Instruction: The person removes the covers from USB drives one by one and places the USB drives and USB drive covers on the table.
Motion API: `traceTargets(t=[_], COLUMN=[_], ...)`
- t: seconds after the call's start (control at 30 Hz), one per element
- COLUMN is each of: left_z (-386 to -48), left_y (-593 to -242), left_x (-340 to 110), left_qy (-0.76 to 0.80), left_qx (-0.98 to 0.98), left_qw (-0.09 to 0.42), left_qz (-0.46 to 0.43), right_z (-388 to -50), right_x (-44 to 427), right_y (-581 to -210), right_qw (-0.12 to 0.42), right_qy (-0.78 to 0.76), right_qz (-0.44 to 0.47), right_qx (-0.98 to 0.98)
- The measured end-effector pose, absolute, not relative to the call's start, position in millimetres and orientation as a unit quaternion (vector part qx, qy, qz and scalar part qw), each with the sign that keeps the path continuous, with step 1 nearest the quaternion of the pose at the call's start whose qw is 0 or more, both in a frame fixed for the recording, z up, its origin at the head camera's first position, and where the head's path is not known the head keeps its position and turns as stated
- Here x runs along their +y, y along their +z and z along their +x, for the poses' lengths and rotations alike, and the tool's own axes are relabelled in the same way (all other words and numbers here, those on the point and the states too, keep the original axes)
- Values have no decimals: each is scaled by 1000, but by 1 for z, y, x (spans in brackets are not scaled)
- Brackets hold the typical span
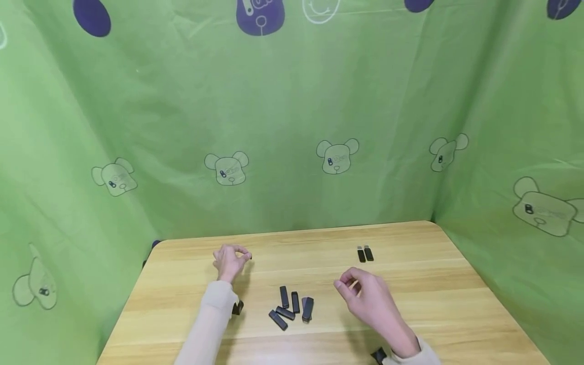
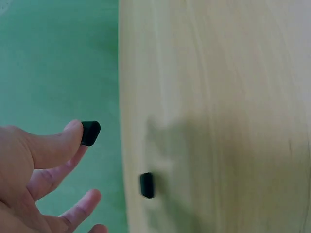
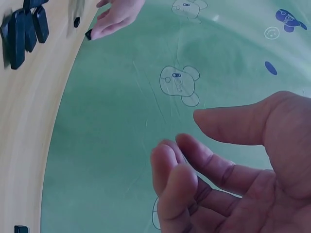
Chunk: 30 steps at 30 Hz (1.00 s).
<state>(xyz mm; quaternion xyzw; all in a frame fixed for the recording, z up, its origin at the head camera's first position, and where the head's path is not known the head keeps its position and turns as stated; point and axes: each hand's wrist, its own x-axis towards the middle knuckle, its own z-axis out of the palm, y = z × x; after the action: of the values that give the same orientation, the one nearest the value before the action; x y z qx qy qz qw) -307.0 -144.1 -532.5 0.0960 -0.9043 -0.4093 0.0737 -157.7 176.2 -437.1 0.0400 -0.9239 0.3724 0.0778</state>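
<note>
At the back left of the table, my left hand [image 1: 228,261] [image 2: 39,165] pinches a small black piece [image 2: 91,133] between thumb and finger, held over the table's edge in the left wrist view. A second small black piece [image 2: 146,185] [image 3: 77,22] sits on the tabletop just beside it. My right hand [image 1: 371,301] [image 3: 233,170] hovers above the right side, holding nothing, its fingers loosely bent and the thumb apart from them. Between the hands lie several black sticks [image 1: 285,313] [image 3: 18,39], some touching or overlapping.
Two black USB sticks [image 1: 361,254] with bare metal plugs lie side by side at the back right of the wooden table [image 1: 296,253]. Green patterned cloth [image 1: 283,111] hangs behind and at both sides. Black wrist straps show at the sleeves.
</note>
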Motion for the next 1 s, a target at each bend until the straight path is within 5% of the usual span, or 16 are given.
traceTargets(t=[1.0], left_z=[-331], left_y=[-557], left_x=[-155], left_qy=[-339], left_qx=[-935], left_qw=[25], left_qz=[106], right_z=[-142], right_x=[167], right_y=[-441], right_qw=[50], right_qy=[388], right_qz=[55], right_qx=[-919])
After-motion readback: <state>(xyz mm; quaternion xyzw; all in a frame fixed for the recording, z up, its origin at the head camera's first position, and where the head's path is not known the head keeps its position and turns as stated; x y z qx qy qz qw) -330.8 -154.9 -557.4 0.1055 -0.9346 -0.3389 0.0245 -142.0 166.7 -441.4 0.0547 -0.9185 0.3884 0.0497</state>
